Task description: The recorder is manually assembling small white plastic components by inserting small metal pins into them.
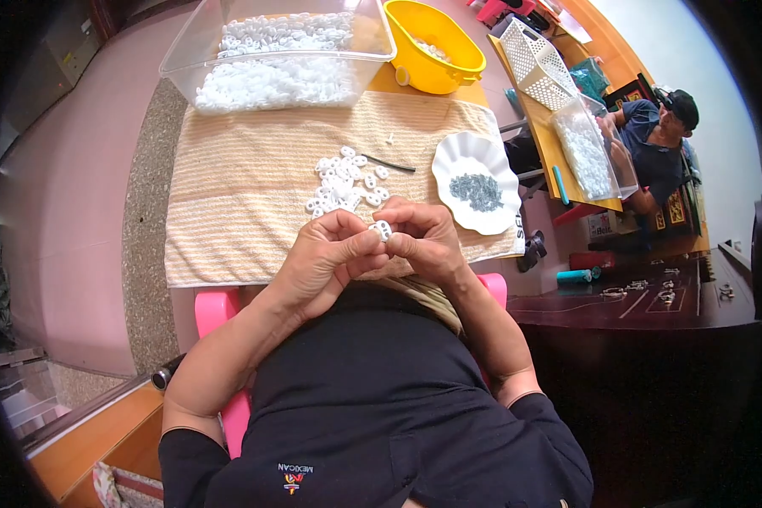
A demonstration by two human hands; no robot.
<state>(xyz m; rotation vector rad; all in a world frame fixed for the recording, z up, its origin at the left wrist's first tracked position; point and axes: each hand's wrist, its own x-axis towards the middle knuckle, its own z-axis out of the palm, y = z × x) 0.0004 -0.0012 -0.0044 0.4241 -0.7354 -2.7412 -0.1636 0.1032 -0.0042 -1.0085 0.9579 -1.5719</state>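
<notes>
1. Left hand [330, 245]: fingers clamped on a small white piece [384, 230], above the tabletop [472, 95] near its front edge.
2. Right hand [423, 241]: fingers seemingly clamped on it too; exact contact is unclear.
3. Loose white pieces [339, 182] lie just beyond; a scalloped dish [476, 157] sits by the right edge.

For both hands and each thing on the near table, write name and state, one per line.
Left hand, pinching a small white piece
Right hand, pinching the same piece
Small white piece, held
Striped towel, spread out
Loose white pieces, heaped on the towel
Thin dark stick, lying beside the heap
Tiny white bit, apart from the heap
Clear bin, open, holding white pieces
Yellow tub, open, holding pale pieces
Scalloped dish, holding small grey pieces
</notes>
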